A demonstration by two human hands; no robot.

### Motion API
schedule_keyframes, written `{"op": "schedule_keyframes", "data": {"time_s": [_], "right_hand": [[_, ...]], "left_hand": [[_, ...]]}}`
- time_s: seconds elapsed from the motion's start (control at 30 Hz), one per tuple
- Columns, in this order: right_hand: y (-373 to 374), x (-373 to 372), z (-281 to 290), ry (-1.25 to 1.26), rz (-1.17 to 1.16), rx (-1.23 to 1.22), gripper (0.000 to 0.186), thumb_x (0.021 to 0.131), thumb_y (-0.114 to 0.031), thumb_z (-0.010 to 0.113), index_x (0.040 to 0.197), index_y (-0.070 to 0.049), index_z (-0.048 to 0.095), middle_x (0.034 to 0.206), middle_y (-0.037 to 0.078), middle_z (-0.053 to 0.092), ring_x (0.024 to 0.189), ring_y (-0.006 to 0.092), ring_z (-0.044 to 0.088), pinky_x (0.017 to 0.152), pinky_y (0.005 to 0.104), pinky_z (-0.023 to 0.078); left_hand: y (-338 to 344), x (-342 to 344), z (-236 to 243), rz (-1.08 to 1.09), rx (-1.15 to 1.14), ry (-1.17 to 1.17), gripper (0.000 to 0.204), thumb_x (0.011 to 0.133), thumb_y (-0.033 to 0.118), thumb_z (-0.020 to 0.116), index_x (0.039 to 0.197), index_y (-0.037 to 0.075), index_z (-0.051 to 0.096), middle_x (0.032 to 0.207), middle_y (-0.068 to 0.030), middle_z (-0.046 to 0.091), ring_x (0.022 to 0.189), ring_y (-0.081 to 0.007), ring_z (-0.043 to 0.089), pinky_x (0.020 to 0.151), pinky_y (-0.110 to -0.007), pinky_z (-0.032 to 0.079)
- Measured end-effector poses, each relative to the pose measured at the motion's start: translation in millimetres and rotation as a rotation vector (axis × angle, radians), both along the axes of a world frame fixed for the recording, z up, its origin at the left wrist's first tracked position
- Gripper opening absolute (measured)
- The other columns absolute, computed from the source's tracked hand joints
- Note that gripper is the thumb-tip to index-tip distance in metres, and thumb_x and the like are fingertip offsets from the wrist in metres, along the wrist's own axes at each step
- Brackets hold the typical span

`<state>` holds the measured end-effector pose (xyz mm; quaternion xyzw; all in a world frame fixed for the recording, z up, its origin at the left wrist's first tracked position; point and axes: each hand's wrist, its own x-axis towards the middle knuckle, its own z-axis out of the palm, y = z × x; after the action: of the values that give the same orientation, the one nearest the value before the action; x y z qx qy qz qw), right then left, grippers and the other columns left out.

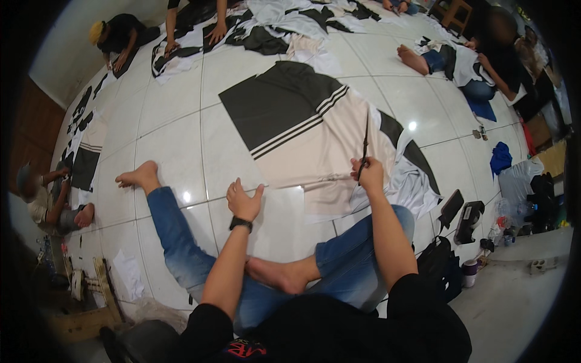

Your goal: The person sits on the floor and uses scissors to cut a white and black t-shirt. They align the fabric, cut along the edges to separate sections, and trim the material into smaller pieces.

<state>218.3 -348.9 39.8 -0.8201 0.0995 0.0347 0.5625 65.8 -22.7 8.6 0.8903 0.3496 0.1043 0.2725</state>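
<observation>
A large cloth piece (272, 118), dark grey at the top and cream below with black and white stripes between, lies spread on the tiles before me. In my right hand (370, 174) is a pair of scissors (365, 142), held over the cream part with the blades pointing away from me. My left hand (244, 201), wearing a black wristband, is off the cloth's lower left corner with its fingers apart and nothing in them. White and dark fabric (408, 181) is bunched under and beside the cloth at the right.
Heaps of cut fabric (266, 39) lie at the far side, where other people work. One person (54, 193) sits at the left, another (496, 60) at the far right. A phone (451, 207), a dark case (469, 222) and a cup (469, 272) stand near my right knee.
</observation>
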Motion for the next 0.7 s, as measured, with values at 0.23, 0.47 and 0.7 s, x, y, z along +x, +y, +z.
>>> {"op": "schedule_keyframes", "data": {"time_s": [0.23, 0.47, 0.7], "right_hand": [[8, -4, -8, 0.02, 0.141, -0.077, 0.036, 0.083, -0.026, 0.076, 0.091, 0.007, 0.065, 0.067, 0.014, 0.067, 0.061, 0.02, 0.069, 0.056, 0.0324, 0.05], [66, -48, 13, -0.157, 0.37, 0.401, 0.052, 0.081, -0.028, 0.08, 0.115, 0.006, 0.058, 0.088, 0.016, 0.071, 0.076, 0.0191, 0.07, 0.069, 0.0313, 0.054], [128, -180, 65, 0.043, 0.547, 0.486, 0.055, 0.078, -0.01, 0.081, 0.123, 0.005, 0.052, 0.107, 0.015, 0.068, 0.097, 0.0178, 0.066, 0.083, 0.0301, 0.053]], "left_hand": [[-49, 92, -17, -0.222, -0.003, 0.108, 0.049, 0.087, 0.033, 0.069, 0.123, 0.001, 0.058, 0.134, -0.0177, 0.054, 0.13, -0.0326, 0.044, 0.108, -0.056, 0.028], [-54, 31, 47, -0.056, -1.439, -0.752, 0.016, 0.097, 0.009, 0.055, 0.109, 0.002, 0.06, 0.103, -0.0006, 0.063, 0.094, -0.0113, 0.057, 0.088, -0.028, 0.043], [-45, -105, 27, -0.199, -1.751, -0.487, 0.036, 0.093, 0.016, 0.056, 0.126, 0.001, 0.057, 0.119, -0.0069, 0.063, 0.111, -0.0175, 0.057, 0.099, -0.034, 0.041]]}}
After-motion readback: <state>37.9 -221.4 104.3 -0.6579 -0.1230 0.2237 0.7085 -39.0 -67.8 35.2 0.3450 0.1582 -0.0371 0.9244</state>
